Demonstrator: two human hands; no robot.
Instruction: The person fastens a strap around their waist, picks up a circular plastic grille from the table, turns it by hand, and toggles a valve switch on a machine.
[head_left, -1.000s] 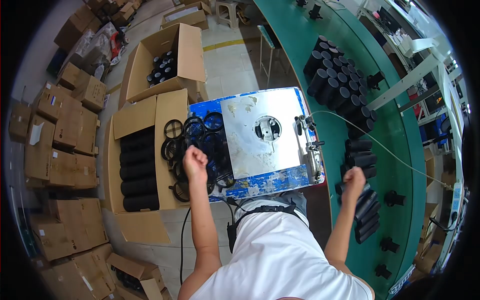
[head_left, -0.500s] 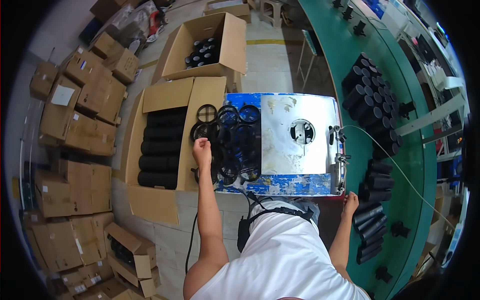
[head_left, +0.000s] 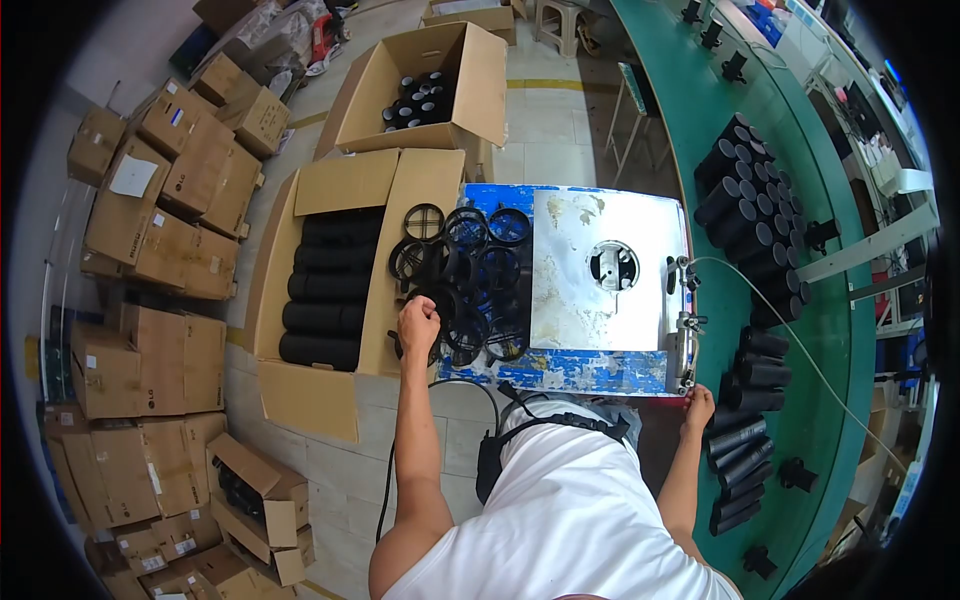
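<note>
My left hand is over the near-left part of a cluster of black plastic rings with crossbars. Its fingers are pinched together against the rings there, and whatever lies between them is hidden. My right hand is closed at the near right corner of the blue, paint-worn worktop, just below a metal clamp fitting. I cannot make out what its fingers hold. Between the hands lies a bare metal plate with a round opening that has a metal fixture inside.
An open carton of black tubes stands left of the worktop, another carton behind. On the right, a green bench carries upright black tubes and several lying ones. Stacked boxes line the left; a thin hose crosses the bench.
My left hand has moved nearer to me and slightly right over the rings. My right hand stays almost in place by the corner. The whole view has shifted slightly.
</note>
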